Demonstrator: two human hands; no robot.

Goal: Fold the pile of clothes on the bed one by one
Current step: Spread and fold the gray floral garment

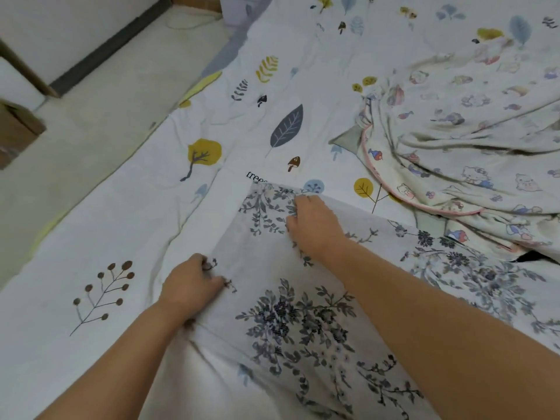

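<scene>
A white garment with a grey-blue flower print (303, 322) lies spread on the bed in front of me. My left hand (191, 286) pinches its left edge, fingers closed on the cloth. My right hand (315, 225) grips the fabric near the garment's far left corner, which is turned over so the paler inside shows. To the right lies a crumpled cream garment with cartoon figures and pink trim (472, 140), part of the pile.
The bed sheet (257, 122) is white with leaves, trees and mushrooms. Its left edge runs diagonally, with pale floor (100, 110) beyond. A brown box (18, 131) stands at the far left beside a white wall with a dark skirting.
</scene>
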